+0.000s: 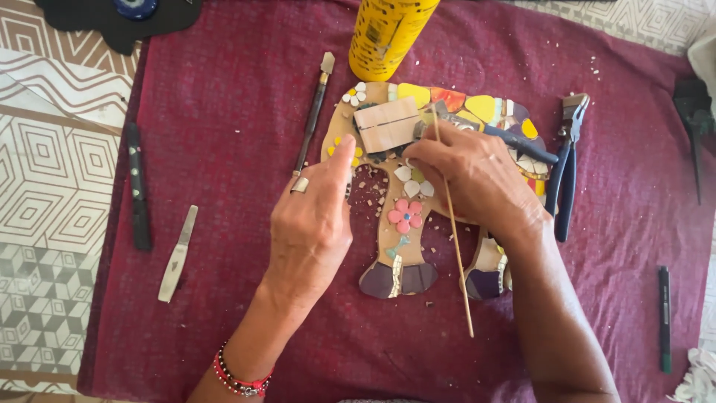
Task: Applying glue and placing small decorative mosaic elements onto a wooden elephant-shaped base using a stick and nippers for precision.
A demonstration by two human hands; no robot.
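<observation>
Maroon-clothed bench [224, 112]: right hand [473, 179] grips a thin wooden stick [453, 224] over the elephant mosaic [403, 224], just right of the loosely open left hand [313, 224].

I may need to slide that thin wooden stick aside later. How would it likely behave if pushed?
The wooden stick looks very slender and long, so it is probably light and somewhat bendy. Being round, it may roll on the red cloth. The right hand holds its upper part over the mosaic cutout.
</observation>
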